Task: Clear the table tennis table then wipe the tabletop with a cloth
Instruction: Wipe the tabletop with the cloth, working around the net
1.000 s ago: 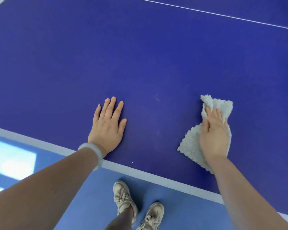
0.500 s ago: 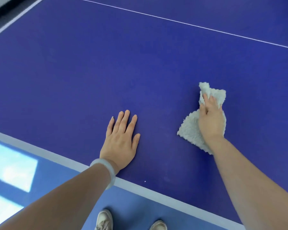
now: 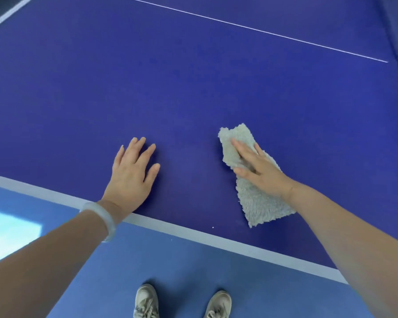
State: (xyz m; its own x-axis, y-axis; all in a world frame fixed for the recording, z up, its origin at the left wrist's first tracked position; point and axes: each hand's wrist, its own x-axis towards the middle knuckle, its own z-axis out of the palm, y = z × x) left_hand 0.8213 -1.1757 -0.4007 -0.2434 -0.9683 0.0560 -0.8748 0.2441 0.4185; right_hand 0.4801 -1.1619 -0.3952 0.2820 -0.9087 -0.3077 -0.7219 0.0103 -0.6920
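Seen from above, looking down at a dark blue table tennis desk [image 3: 193, 76] with a pale band along its near edge. At far left, a bright patch of light [image 3: 9, 230] lies on the blue floor [image 3: 124, 271]. The left arm reaches in from the lower left, with a pale bracelet [image 3: 101, 216] at the wrist. The left hand [image 3: 131, 175] lies flat on the desk just past the edge, fingers straight and slightly spread, holding nothing. It appears to act as a brace. Below, two light trainers [image 3: 146, 301] stand on the floor. To the right, well apart from the left hand, a fluffy pale cloth [image 3: 260, 203] lies on the desk, rumpled at its far end. The right hand [image 3: 260, 166] presses down on its upper half, fingers stretched out over it rather than curled round it. A thin white line [image 3: 262, 31] crosses the far desk towards the right. No objects show on the visible desk, so clearing looks done and wiping is the step in hand. The next move likely calls for steady downward pressure while sliding the cloth onto unwiped surface. The net, the far half and the desk's right end are out of view. Whether the right hand's smaller fingers touch cloth or desk is hard to tell, and both trainers are cut off at the bottom.
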